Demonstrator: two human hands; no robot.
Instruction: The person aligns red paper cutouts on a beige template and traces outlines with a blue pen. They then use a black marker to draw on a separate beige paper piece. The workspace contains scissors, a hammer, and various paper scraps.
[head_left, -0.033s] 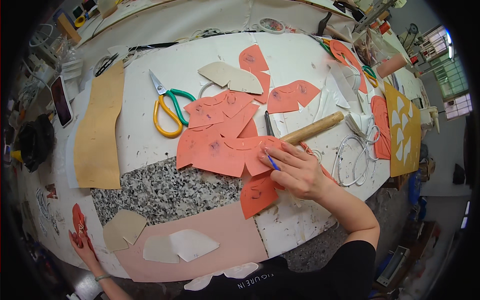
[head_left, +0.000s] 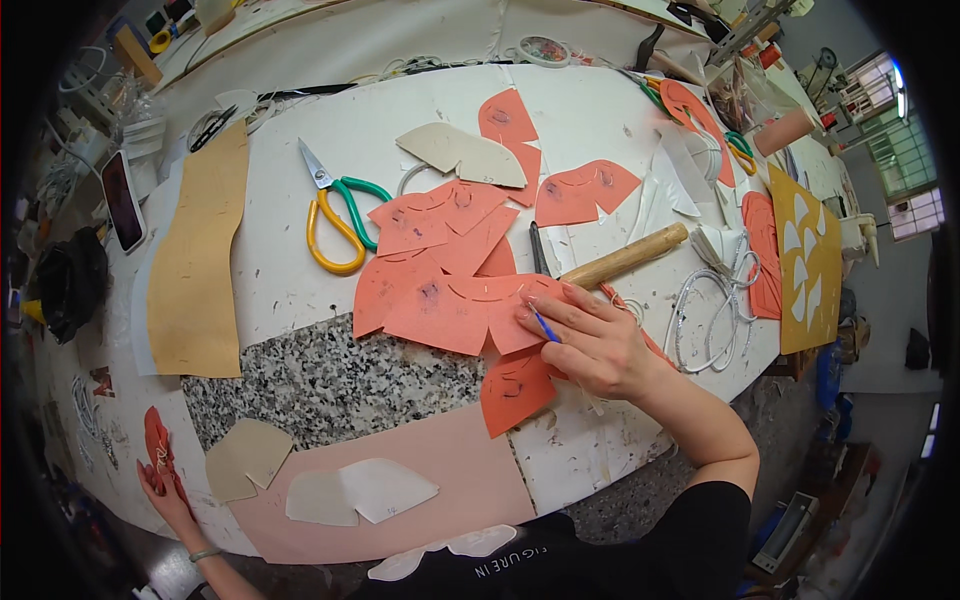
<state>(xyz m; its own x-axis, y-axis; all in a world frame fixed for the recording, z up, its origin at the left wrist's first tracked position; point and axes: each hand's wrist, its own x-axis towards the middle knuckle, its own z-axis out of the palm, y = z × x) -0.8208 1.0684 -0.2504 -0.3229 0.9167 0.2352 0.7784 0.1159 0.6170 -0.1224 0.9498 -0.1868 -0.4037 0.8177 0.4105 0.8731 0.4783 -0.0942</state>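
My right hand (head_left: 598, 348) lies over a coral leather piece (head_left: 460, 315) with a notched lower edge, at the right end of an overlapping pile. A thin blue-and-clear pen (head_left: 546, 325) is gripped between its fingers. Dashed slits and dark ink marks show on the piece. Under the hand and wrist, another coral piece (head_left: 515, 395) sticks out. At the far lower left, my left hand (head_left: 172, 508) is closed on a bundle of red pieces (head_left: 156, 440) tied with pale thread. Its fingers are partly hidden.
Scissors (head_left: 338, 215) with green and yellow handles lie left of the pile. A wooden mallet handle (head_left: 625, 256) rests behind my right hand. Beige templates (head_left: 250, 458), a granite slab (head_left: 330, 385), a tan sheet (head_left: 200, 260), a phone (head_left: 123, 203) and white cord (head_left: 690, 320) lie around.
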